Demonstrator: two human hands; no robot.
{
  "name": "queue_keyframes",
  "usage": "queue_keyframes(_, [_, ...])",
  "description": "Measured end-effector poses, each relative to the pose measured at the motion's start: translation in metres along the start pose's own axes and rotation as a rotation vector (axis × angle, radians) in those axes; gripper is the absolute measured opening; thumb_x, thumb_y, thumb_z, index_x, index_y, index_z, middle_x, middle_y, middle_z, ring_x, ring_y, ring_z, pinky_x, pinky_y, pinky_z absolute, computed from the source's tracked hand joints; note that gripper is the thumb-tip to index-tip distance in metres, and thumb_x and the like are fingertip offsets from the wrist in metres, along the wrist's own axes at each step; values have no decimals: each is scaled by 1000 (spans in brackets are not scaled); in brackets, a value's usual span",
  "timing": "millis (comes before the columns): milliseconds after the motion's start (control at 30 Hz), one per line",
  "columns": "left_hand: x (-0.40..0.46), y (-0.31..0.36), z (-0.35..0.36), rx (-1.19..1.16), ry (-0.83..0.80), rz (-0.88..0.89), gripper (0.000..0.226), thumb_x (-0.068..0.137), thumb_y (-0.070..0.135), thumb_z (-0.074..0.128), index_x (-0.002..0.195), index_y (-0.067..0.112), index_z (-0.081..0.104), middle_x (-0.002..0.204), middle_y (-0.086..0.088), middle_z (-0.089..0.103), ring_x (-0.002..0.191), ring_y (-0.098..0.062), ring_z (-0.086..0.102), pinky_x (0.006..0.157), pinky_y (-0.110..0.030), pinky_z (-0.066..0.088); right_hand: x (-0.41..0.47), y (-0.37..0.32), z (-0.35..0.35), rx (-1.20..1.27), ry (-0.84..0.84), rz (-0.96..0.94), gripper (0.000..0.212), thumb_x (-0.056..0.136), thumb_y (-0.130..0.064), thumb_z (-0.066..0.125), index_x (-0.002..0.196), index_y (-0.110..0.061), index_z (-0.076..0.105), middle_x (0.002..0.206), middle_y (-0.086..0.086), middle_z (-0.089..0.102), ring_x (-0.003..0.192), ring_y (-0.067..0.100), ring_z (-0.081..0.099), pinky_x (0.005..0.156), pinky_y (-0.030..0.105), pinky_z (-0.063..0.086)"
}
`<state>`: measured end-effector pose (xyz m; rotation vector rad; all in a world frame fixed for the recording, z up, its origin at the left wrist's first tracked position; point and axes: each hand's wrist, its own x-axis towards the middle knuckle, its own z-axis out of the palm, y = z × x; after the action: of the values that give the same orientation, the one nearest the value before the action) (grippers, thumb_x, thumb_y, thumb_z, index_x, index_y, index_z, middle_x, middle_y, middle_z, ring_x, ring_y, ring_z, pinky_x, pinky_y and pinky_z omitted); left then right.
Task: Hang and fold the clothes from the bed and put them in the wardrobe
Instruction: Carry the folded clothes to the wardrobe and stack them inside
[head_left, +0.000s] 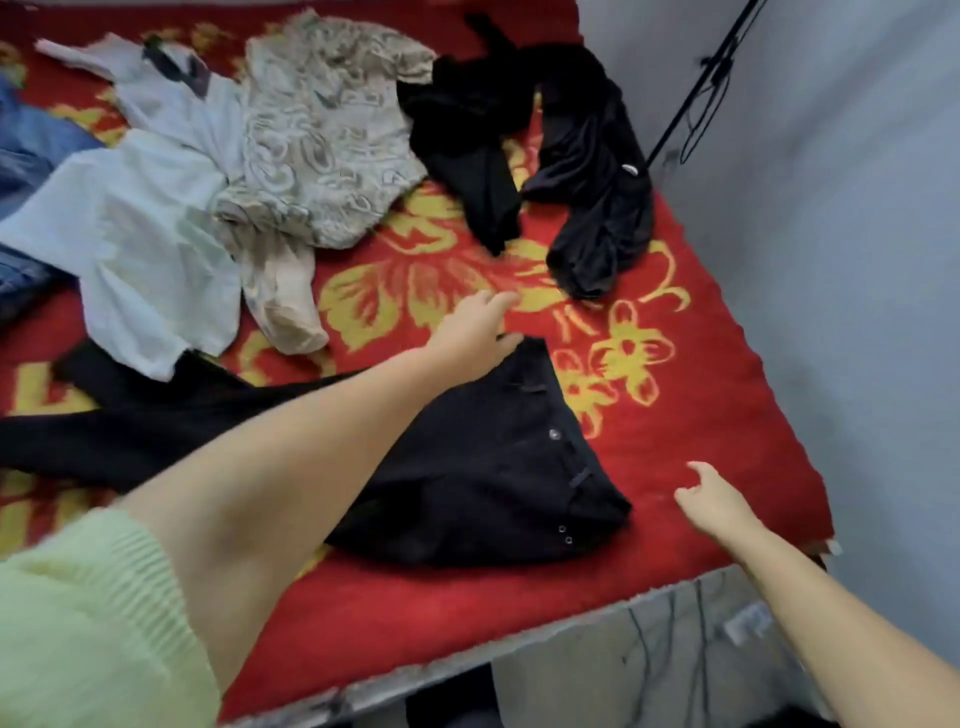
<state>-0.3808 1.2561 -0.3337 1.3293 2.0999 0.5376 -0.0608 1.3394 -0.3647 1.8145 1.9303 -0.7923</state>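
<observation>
- Reaching over the near edge of the bed (675, 561), the right hand (714, 501) hangs at lower right with fingers loosely spread, holding nothing, just beside the waistband end of the black trousers (483, 467).
- The trousers lie flat in the lower middle of the frame, waist to the right, legs running off to the left under the left forearm. They look like a thick, denim-like cloth with studs and belt loops: probably the heaviest piece here, soft but with enough body to keep a crease.
- The stiff waistband corners look like the best hold, one in each hand.
- The left hand (475, 325) is at the far waistband corner, fingers stretched out flat; whether it touches the cloth I cannot tell.
- Left of centre lies a white shirt (140, 239), thin and limp, likely to slide; its shoulders suit a hanger.
- Behind it, a patterned top (322, 145), light and crumpled.
- At upper right, two black garments (587, 156), soft, twisted, needing a shake-out first.
- Blue cloth (26, 156) sits at the left edge.
</observation>
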Motion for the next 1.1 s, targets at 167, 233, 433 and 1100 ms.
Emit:
queue_keyframes(167, [-82,-117,97,7,-101,-321,16,94,19,49,109,17,56,103,0,56,95,-21,57,78,-29,42,47,-33,57,-225,-196,-214,56,91,-16,51,145,-12,34,130,19,50,118,33,51,96,36,42])
queue_keyframes(233, [-113,-157,122,81,-137,-469,24,91,14,46,113,15,57,108,-2,56,103,-23,57,83,-30,42,63,-58,87,-221,-187,-284,59,93,-18,51,147,-15,29,142,16,39,128,33,41,103,40,38])
queue_keyframes(433, [-157,-205,175,446,-584,-416,94,84,38,59,153,10,3,158,-12,9,145,-25,13,118,-36,11,113,-109,144,-208,-4,-215,84,93,-38,56,153,-18,-1,159,14,5,146,29,9,115,49,22])
queue_keyframes(1100, [-97,-171,128,276,-583,-380,12,83,28,62,88,19,57,92,-1,63,83,-22,56,65,-28,41,170,-76,67,-280,369,-15,68,90,-21,56,147,-11,20,145,25,30,134,42,29,104,55,28])
